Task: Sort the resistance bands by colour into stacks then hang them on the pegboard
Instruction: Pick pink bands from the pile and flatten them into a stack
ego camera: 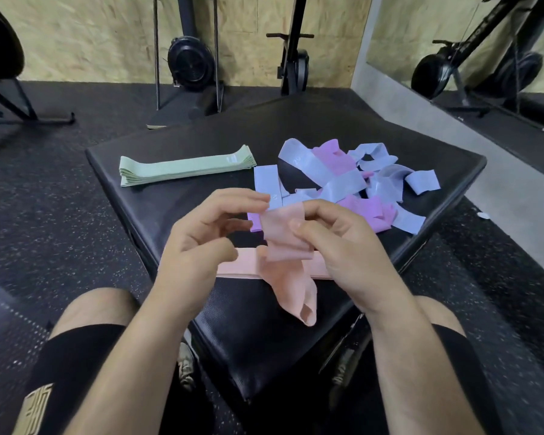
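Note:
A peach resistance band (283,240) hangs twisted between my hands above the black padded box (201,146). My right hand (343,246) pinches its upper end. My left hand (201,233) has its fingertips curled at the band's upper left edge. Beneath my hands lies a flat peach band stack (242,265). A neat green stack (186,166) sits at the box's far left. At the far right lies a loose pile of blue bands (343,180) mixed with purple bands (361,208).
The box stands on speckled black rubber flooring (76,215). Black exercise machines (190,58) stand against the wooden back wall. A mirror (484,51) runs along the right. My knees in black shorts flank the box's near corner.

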Available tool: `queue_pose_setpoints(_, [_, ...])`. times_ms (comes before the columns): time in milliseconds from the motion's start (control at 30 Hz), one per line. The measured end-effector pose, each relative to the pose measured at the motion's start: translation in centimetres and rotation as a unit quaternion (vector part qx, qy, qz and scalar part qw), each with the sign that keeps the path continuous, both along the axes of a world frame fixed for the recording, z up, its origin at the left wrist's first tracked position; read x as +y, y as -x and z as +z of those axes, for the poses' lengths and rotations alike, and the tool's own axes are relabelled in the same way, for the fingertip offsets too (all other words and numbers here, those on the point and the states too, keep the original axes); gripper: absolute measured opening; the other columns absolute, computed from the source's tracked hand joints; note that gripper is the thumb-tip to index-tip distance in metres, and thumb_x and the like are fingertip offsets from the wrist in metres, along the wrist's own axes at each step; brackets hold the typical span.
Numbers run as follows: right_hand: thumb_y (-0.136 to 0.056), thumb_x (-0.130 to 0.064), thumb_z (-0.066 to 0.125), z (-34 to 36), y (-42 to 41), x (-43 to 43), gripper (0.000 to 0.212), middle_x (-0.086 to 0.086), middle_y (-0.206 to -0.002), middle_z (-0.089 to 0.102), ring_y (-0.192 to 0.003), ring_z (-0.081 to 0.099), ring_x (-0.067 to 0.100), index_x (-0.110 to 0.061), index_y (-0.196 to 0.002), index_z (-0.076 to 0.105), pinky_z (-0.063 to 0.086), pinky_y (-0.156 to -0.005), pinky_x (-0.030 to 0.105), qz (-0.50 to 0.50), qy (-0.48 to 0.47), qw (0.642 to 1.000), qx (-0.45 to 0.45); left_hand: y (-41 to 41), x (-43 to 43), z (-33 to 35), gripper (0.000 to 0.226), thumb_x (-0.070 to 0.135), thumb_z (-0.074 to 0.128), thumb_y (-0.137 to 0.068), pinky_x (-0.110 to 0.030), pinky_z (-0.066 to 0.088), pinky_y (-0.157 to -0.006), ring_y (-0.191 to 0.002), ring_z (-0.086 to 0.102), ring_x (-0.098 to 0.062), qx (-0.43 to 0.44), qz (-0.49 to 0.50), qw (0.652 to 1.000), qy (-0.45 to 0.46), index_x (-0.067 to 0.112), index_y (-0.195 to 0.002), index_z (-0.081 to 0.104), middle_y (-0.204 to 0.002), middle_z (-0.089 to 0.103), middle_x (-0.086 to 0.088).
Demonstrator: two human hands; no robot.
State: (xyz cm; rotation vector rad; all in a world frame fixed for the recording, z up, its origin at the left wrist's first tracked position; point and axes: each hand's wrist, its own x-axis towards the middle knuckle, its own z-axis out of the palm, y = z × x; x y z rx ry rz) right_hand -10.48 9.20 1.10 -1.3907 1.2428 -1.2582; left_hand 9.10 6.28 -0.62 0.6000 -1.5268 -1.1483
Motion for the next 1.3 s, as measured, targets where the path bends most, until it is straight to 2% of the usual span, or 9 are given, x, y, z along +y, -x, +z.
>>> queue_pose_setpoints(233, [-0.092, -0.005, 0.06, 0.6, -0.1, 0.5, 0.016, 0.003, -0.09, 0.074, -0.087, 0.065, 0.011, -0.011, -0.098, 0.074, 0.052, -0.081, 0.023, 0.07, 0.06, 0.995, 0.031, 1.1, 0.6, 0.4, 0.026, 0.032, 0.065, -0.094, -0.019, 0.052, -0.084, -0.094, 0.068, -0.009, -0.069, 0.061, 0.99, -0.108, 0.018, -0.115, 0.074, -0.106, 0.076, -0.003])
queue_pose_setpoints(367, [-0.085, -0.012, 0.059, 0.8, -0.1, 0.9, 0.018, -0.002, -0.088, 0.073, -0.085, 0.065, 0.01, -0.021, -0.091, 0.074, 0.051, -0.078, 0.023, 0.094, 0.037, 0.991, 0.088, 0.9, 0.5, 0.3, 0.02, 0.026, 0.071, -0.085, -0.022, 0.05, -0.077, -0.08, 0.064, -0.01, -0.007, 0.065, 0.986, -0.153, 0.018, -0.102, 0.077, -0.093, 0.074, -0.008])
queue_pose_setpoints(467, [-0.091, -0.019, 0.069, 0.9, 0.0, 1.1, 0.012, -0.015, -0.072, 0.063, -0.07, 0.057, 0.004, -0.021, -0.079, 0.069, 0.043, -0.069, 0.015, 0.073, 0.013, 0.989, 0.125, 0.7, 0.5, 0.3, 0.02, 0.019, 0.073, -0.082, -0.028, 0.051, -0.084, -0.09, 0.064, -0.016, 0.019, 0.077, 0.985, -0.151, 0.024, -0.101, 0.077, -0.104, 0.074, -0.018])
queue_pose_setpoints(633, [-0.079, -0.048, 0.074, 0.3, 0.0, 1.0, 0.03, -0.015, -0.109, 0.07, -0.106, 0.066, 0.006, -0.033, -0.103, 0.064, 0.05, -0.088, 0.03, -0.002, 0.033, 0.994, 0.108, 1.1, 1.1, 1.0, 0.031, 0.005, 0.071, -0.081, -0.041, 0.055, -0.091, -0.098, 0.069, -0.026, 0.032, 0.056, 0.992, -0.11, 0.02, -0.107, 0.072, -0.105, 0.075, -0.015])
queue_pose_setpoints(733, [-0.088, -0.027, 0.074, 0.2, -0.9, 1.0, 0.01, -0.008, -0.101, 0.074, -0.097, 0.07, 0.013, -0.031, -0.096, 0.068, 0.055, -0.09, 0.036, 0.016, 0.058, 0.996, 0.07, 1.5, 1.6, 1.0, 0.031, 0.006, 0.077, -0.084, -0.041, 0.056, -0.09, -0.104, 0.069, -0.026, -0.004, 0.099, 0.991, -0.087, 0.024, -0.108, 0.069, -0.109, 0.074, -0.004])
queue_pose_setpoints(867, [-0.092, -0.013, 0.074, 0.0, -2.2, 0.8, 0.018, -0.013, -0.088, 0.073, -0.082, 0.07, 0.009, -0.029, -0.087, 0.068, 0.057, -0.077, 0.026, -0.076, 0.114, 0.989, 0.048, 2.0, 2.0, 0.8, 0.024, 0.022, 0.081, -0.086, -0.015, 0.047, -0.076, -0.089, 0.061, -0.007, -0.081, 0.278, 0.956, -0.049, 0.03, -0.095, 0.061, -0.1, 0.065, 0.008])
queue_pose_setpoints(1100, [-0.089, -0.008, 0.075, -0.5, -2.9, 0.6, 0.009, -0.005, -0.093, 0.067, -0.095, 0.063, 0.018, -0.015, -0.093, 0.076, 0.048, -0.08, 0.018, 0.014, 0.169, 0.975, 0.146, 2.0, 1.8, 1.1, 0.017, 0.018, 0.071, -0.093, -0.032, 0.057, -0.078, -0.088, 0.076, -0.024, 0.017, 0.101, 0.982, -0.157, 0.005, -0.104, 0.072, -0.093, 0.078, -0.01])
queue_pose_setpoints(1200, [-0.089, -0.01, 0.067, -0.6, -2.0, 0.6, 0.011, -0.009, -0.095, 0.069, -0.097, 0.065, 0.017, -0.019, -0.094, 0.073, 0.052, -0.085, 0.028, 0.006, 0.171, 0.981, 0.091, 1.3, 1.4, 0.9, 0.011, 0.016, 0.073, -0.091, -0.041, 0.056, -0.091, -0.098, 0.074, -0.026, 0.01, 0.096, 0.985, -0.145, 0.01, -0.1, 0.077, -0.098, 0.078, -0.01])
queue_pose_setpoints(1300, [-0.089, -0.017, 0.064, -1.0, -1.7, 0.3, 0.024, -0.013, -0.106, 0.066, -0.107, 0.064, 0.011, -0.028, -0.11, 0.062, 0.051, -0.097, 0.04, -0.019, 0.146, 0.987, 0.061, 1.2, 1.4, 1.1, 0.011, 0.009, 0.071, -0.092, -0.031, 0.056, -0.09, -0.097, 0.073, -0.017, -0.023, 0.102, 0.988, -0.112, 0.015, -0.096, 0.079, -0.097, 0.079, -0.002])
